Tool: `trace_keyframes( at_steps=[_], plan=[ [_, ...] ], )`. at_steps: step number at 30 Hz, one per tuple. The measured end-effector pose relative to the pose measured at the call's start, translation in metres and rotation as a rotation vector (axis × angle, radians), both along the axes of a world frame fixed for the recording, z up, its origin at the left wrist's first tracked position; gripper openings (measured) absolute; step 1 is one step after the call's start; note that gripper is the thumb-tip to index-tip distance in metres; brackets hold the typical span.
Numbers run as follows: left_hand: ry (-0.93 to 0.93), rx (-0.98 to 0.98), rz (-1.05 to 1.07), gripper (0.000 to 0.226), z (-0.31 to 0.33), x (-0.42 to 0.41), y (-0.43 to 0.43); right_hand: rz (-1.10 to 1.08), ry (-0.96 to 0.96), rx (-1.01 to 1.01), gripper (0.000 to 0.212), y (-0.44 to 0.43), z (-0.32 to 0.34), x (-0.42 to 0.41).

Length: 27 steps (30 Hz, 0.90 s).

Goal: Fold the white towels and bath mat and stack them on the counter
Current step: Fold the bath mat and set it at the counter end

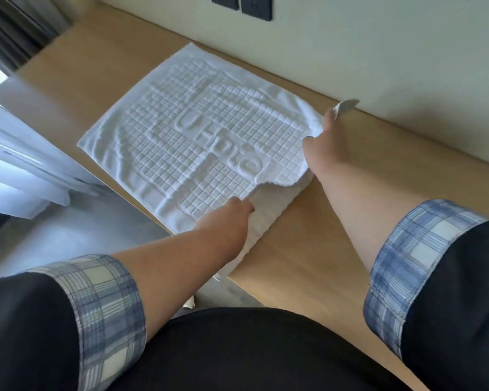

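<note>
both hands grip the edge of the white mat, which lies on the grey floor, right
Not quite. The head view shows the mat lying on the wooden counter, not on the floor. The left hand and right hand do both grip its edge.

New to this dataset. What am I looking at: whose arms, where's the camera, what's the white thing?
There is no machine here: a person is working with bare hands. The single picture comes from a camera worn on their head, looking forward and down, so both forearms reach in from the bottom. On the light wooden counter lies a white square-gridded bath mat with raised lettering. The left hand grips the mat's near edge. The right hand grips the edge closer to the wall, and that end looks lifted off the counter. Dark wall switches sit at the top, and a white curtain hangs at the left.
</note>
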State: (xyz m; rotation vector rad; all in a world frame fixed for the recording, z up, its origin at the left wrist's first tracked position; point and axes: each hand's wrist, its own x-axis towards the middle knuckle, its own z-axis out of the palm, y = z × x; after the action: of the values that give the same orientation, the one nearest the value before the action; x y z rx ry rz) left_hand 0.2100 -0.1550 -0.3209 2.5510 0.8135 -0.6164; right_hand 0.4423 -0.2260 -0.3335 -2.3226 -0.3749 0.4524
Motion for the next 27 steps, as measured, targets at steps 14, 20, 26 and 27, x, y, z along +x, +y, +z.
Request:
trace_keyframes(
  at_steps=[14, 20, 26, 27],
  plan=[
    [-0.218, -0.011, 0.067, 0.056, 0.011, -0.059, 0.210, -0.122, -0.125, 0.099, 0.079, 0.237, 0.023, -0.033],
    [-0.338, -0.053, -0.017, 0.051, 0.021, -0.060, 0.329, -0.182, -0.223, 0.064, 0.073, 0.354, 0.027, -0.043],
    [-0.437, -0.085, -0.046, 0.049, 0.027, -0.055, 0.429, -0.202, -0.235, -0.009, 0.073, 0.447, 0.027, -0.027],
    [-0.451, -0.087, -0.031, 0.049, 0.025, -0.054, 0.444, -0.197, -0.223, -0.016, 0.072, 0.463, 0.026, -0.025]
  ],
)
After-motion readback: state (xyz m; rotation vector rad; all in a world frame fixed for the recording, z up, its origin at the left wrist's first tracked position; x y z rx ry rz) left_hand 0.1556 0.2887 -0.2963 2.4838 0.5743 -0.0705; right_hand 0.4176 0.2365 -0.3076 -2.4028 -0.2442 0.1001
